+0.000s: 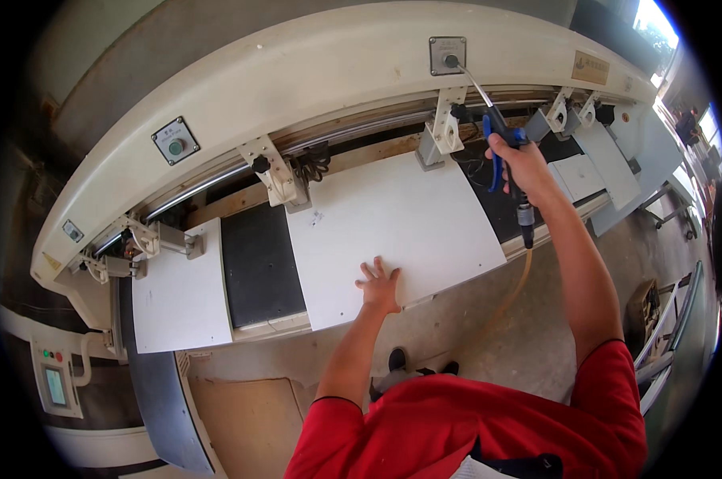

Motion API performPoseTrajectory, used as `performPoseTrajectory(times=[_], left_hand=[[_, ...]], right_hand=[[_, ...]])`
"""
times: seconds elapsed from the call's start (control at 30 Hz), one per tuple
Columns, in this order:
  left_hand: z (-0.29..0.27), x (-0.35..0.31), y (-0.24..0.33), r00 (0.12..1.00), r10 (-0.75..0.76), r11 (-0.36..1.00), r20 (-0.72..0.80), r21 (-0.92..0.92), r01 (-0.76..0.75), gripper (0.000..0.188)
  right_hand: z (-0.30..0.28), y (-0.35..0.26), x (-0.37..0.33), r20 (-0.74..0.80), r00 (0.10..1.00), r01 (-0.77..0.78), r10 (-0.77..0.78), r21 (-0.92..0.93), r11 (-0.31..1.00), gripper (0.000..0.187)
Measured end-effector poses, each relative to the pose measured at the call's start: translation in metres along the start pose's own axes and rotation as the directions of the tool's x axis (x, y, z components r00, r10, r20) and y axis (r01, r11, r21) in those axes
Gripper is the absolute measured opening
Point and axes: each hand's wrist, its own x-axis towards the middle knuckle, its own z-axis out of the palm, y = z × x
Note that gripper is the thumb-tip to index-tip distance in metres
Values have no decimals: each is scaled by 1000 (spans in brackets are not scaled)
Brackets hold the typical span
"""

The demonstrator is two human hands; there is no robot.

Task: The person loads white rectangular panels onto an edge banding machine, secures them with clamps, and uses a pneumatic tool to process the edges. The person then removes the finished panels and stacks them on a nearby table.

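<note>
A large white panel (393,219) lies across the machine bed in front of me, its upper edge beneath two clamp blocks. My left hand (380,287) rests on its near edge with the fingers spread, holding nothing. My right hand (524,166) is wrapped round a blue and black air blow gun (495,121), raised over the right end of the panel. The gun's thin metal nozzle points up and left, its tip at or very near a dark button (451,61) on the machine's beam; contact cannot be told. From the gun's lower end hangs a yellowish hose (520,283).
The cream machine beam (313,64) arches over the bed, carrying clamp blocks (274,172) and a green button (176,147). Another white panel (181,291) lies left, smaller ones (578,176) right. A control box with a screen (56,383) stands far left, a metal rack (668,351) lower right.
</note>
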Motion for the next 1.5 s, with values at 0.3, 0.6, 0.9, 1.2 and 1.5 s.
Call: performPoseTrajectory(times=[0.3,0.6,0.9,1.2,1.5], left_hand=[[-4,-1,-1,1000,0,1000,16,-7,0,108],[28,-18,-31,989,29,992,-145,-120,-47,101],[188,-265,-173,351,-924,185,151,-626,757,50],[468,-503,79,252,-693,-276,675,-571,773,42],[471,-465,49,470,-520,-291,713,-665,688,46]], right_hand=[[-30,124,-75,95,946,-320,311,103,942,40],[4,287,-195,427,762,-607,487,210,766,31],[68,271,-238,845,396,-508,359,-124,852,25],[158,222,-270,959,138,-304,246,-196,932,31],[192,198,-242,907,317,-718,278,38,695,38]])
